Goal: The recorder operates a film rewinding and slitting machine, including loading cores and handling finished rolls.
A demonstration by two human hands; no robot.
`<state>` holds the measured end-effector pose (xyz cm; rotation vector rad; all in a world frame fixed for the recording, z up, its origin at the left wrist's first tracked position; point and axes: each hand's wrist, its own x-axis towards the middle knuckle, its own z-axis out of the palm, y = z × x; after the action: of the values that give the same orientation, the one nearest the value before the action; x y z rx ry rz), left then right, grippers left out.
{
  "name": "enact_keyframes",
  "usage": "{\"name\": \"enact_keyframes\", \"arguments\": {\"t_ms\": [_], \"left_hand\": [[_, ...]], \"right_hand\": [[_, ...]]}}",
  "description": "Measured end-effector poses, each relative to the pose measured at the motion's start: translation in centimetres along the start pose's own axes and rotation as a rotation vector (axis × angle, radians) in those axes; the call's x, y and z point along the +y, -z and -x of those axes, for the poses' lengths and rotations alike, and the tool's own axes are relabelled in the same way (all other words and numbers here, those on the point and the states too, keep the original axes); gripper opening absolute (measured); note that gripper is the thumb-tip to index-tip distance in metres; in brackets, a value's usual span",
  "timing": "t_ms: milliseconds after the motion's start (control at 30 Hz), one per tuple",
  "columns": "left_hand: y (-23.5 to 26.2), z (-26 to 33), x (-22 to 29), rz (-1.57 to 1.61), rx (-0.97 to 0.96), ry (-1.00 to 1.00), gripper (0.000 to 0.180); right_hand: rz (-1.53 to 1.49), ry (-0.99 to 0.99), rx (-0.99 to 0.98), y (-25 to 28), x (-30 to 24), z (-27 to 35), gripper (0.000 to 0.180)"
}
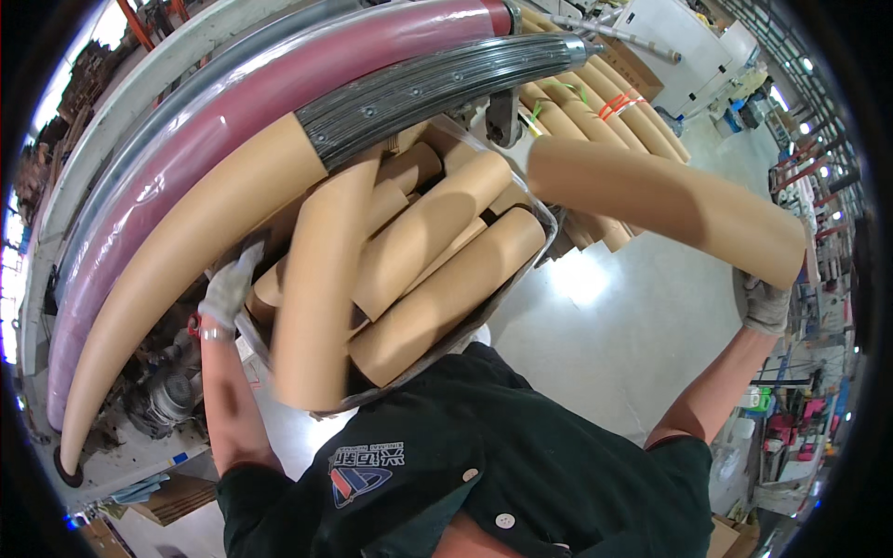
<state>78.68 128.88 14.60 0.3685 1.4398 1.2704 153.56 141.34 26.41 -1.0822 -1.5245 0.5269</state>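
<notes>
While the right grip [768,307] clasps one cardboard tube [665,205] by its right end, the other end points toward the rim of a tube-filled bin [554,223], with floor [642,325] spreading between. Left grip [229,296] is beside the bin's left edge, near a long tan roll [200,219]; whether it grasps anything, I cannot tell.

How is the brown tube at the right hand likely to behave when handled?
The brown tube is probably stiff, showing no visible creases or dents. Its round body suggests it would roll if pushed sideways on the floor. It may be fairly light for its size, since only the right hand appears to support it.
</notes>
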Motion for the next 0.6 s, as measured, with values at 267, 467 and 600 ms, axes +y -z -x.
{"name": "enact_keyframes", "arguments": {"t_ms": [267,467,600], "left_hand": [[-7.9,4.2,0.8,-1.672,0.125,-0.435,0.073],[-8.0,-3.8,0.9,-1.803,0.267,0.120,0.058],[-18.2,-3.6,0.9,-1.522,0.498,0.004,0.056]], "right_hand": [[-0.601,-0.406,-0.116,-2.6,14.8,-9.3,0.038],[0.185,0.199,-0.434,-11.7,21.8,-18.1,0.044],[-0.395,-0.088,-0.528,-18.5,19.7,-18.7,0.037]]}}
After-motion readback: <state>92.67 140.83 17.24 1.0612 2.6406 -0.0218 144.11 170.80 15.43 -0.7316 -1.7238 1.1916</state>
